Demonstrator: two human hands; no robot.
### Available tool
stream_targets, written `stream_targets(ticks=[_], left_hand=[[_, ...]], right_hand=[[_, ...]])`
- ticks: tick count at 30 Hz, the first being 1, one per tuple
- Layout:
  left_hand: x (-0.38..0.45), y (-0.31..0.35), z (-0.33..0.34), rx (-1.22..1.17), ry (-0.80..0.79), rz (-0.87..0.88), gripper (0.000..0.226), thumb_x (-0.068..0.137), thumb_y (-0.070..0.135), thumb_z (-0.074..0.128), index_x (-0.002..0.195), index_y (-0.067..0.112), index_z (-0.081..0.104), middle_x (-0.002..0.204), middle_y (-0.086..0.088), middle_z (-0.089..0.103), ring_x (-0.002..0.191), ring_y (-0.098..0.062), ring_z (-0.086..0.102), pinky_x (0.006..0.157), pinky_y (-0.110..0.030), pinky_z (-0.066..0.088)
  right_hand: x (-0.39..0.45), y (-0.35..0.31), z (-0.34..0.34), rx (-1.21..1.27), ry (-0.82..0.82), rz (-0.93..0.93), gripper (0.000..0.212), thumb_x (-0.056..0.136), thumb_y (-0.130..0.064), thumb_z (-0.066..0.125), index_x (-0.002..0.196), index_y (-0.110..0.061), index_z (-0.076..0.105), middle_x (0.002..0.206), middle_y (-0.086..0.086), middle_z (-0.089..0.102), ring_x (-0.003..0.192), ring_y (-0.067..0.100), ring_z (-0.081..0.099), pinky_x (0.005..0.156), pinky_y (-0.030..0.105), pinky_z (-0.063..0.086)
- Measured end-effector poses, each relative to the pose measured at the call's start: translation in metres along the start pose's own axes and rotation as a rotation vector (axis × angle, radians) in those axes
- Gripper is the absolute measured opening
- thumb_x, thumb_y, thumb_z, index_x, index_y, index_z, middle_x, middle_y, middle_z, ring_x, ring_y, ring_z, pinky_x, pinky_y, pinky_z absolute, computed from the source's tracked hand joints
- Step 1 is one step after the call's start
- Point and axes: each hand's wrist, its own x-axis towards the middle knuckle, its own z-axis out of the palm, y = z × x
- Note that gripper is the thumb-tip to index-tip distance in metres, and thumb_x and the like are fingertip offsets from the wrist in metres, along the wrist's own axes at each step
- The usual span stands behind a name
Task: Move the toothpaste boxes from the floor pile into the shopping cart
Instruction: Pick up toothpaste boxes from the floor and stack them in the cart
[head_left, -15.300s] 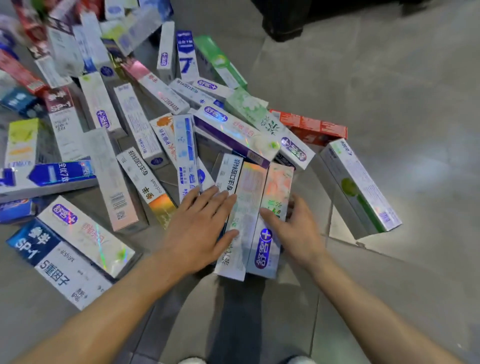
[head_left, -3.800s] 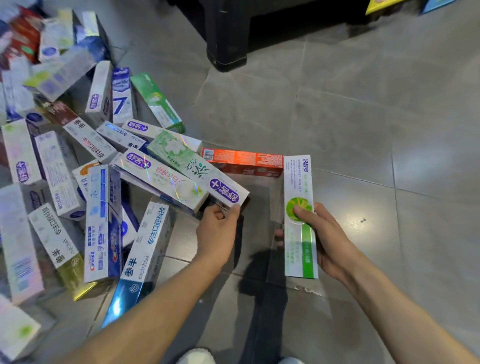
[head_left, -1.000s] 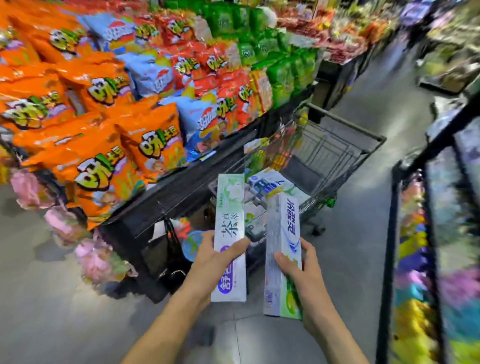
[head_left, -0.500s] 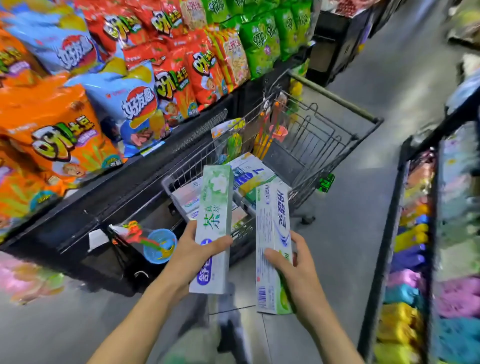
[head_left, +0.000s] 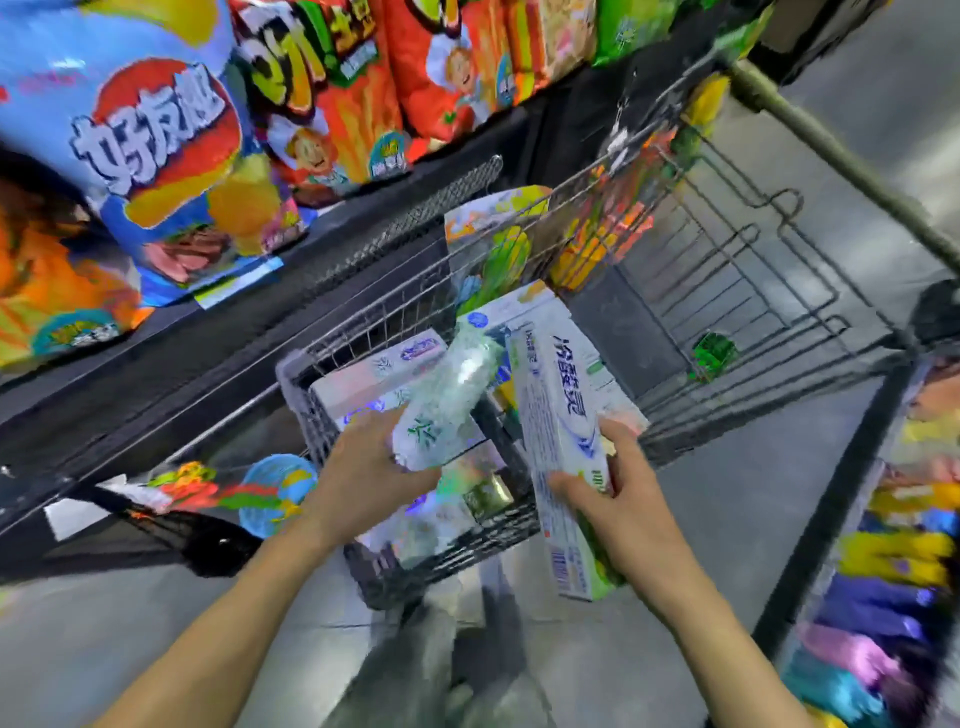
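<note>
Midway, by the look of it: left hand (head_left: 363, 467) gripping a blurred green box (head_left: 441, 405), right hand (head_left: 623, 499) gripping a white box (head_left: 561, 441), both over the near end of the cart (head_left: 311, 384). Several boxes (head_left: 374, 379) already in, just beyond the fingers. Neither held box released yet; floor pile out of view, remainder unknown.

I note the shopping cart (head_left: 691, 270) ahead, boxes (head_left: 363, 382) piled at its near end; snack shelf (head_left: 218, 312) along its left, another rack (head_left: 893, 519) right.
</note>
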Motion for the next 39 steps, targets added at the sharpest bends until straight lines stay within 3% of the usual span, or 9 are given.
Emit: stream_targets(ticks=[6,11,14,18,22,28,33,37,39], left_hand=[[0.098,-0.054,0.028,0.166,-0.029,-0.062,0.063,0.073,0.036,0.080,0.126,0.019,0.051,0.085,0.007,0.058,0.085,-0.025,0.059,0.065,-0.032,0.037],[0.150,-0.101,0.052,0.356,-0.142,-0.033,0.079,0.085,0.032,0.075,0.151,0.011,0.038,0.127,-0.015,0.055,0.118,-0.034,0.051,0.083,-0.036,0.039],[0.167,-0.127,0.063,0.439,-0.127,-0.075,0.084,0.085,0.037,0.071,0.153,0.009,0.032,0.135,-0.019,0.042,0.124,-0.038,0.040,0.096,-0.043,0.044],[0.172,-0.151,0.075,0.610,-0.014,0.017,0.087,0.081,0.043,0.070,0.147,-0.005,0.040,0.115,-0.024,0.052,0.100,-0.038,0.044,0.080,-0.049,0.050],[0.166,-0.156,0.079,0.821,0.092,0.050,0.082,0.082,0.051,0.063,0.144,0.000,0.047,0.116,-0.023,0.055,0.095,-0.034,0.039,0.074,-0.043,0.037],[0.156,-0.163,0.079,0.852,0.127,0.043,0.074,0.090,0.049,0.065,0.147,0.006,0.045,0.143,-0.019,0.047,0.132,-0.039,0.039,0.108,-0.053,0.032],[0.144,-0.158,0.073,0.796,0.147,-0.068,0.082,0.087,0.048,0.070,0.150,0.005,0.041,0.151,-0.018,0.042,0.144,-0.038,0.029,0.120,-0.053,0.019],[0.108,-0.140,0.053,0.767,0.263,-0.118,0.075,0.093,0.044,0.053,0.154,0.004,0.033,0.156,-0.018,0.037,0.149,-0.037,0.023,0.124,-0.052,0.013],[0.084,-0.132,0.048,0.751,0.325,-0.144,0.075,0.093,0.044,0.045,0.153,0.001,0.033,0.157,-0.019,0.036,0.150,-0.037,0.021,0.123,-0.053,0.014]], right_hand=[[0.113,0.026,-0.001,-0.104,-0.040,0.032,0.075,0.064,-0.048,0.077,0.132,-0.034,0.049,0.118,-0.007,0.071,0.107,0.013,0.068,0.097,0.046,0.054],[0.177,0.056,0.018,-0.163,-0.109,0.048,0.065,0.070,-0.047,0.076,0.129,-0.042,0.049,0.122,-0.008,0.068,0.111,0.014,0.065,0.099,0.048,0.052],[0.201,0.070,0.022,-0.177,-0.162,0.063,0.054,0.082,-0.024,0.080,0.122,-0.044,0.051,0.114,-0.011,0.070,0.104,0.010,0.066,0.093,0.038,0.055],[0.221,0.079,0.022,-0.236,-0.245,0.060,0.052,0.085,-0.014,0.076,0.113,-0.047,0.049,0.100,-0.030,0.068,0.092,-0.004,0.064,0.073,0.007,0.048],[0.235,0.081,0.024,-0.295,-0.306,0.048,0.051,0.085,-0.016,0.076,0.116,-0.047,0.049,0.102,-0.034,0.065,0.093,-0.008,0.063,0.072,0.005,0.046],[0.244,0.084,0.030,-0.359,-0.383,-0.006,0.055,0.085,-0.015,0.076,0.127,-0.038,0.050,0.109,-0.022,0.070,0.100,-0.002,0.064,0.081,0.015,0.049],[0.246,0.091,0.040,-0.535,-0.461,-0.157,0.064,0.079,-0.011,0.079,0.122,-0.047,0.047,0.110,-0.027,0.064,0.103,-0.007,0.059,0.083,0.008,0.042],[0.252,0.099,0.043,-0.784,-0.573,-0.366,0.075,0.074,-0.036,0.078,0.138,-0.045,0.040,0.120,-0.018,0.044,0.112,-0.007,0.044,0.093,0.005,0.034],[0.255,0.103,0.050,-0.930,-0.632,-0.459,0.075,0.076,-0.050,0.074,0.141,-0.042,0.038,0.123,-0.014,0.045,0.110,0.001,0.048,0.086,0.021,0.047]])
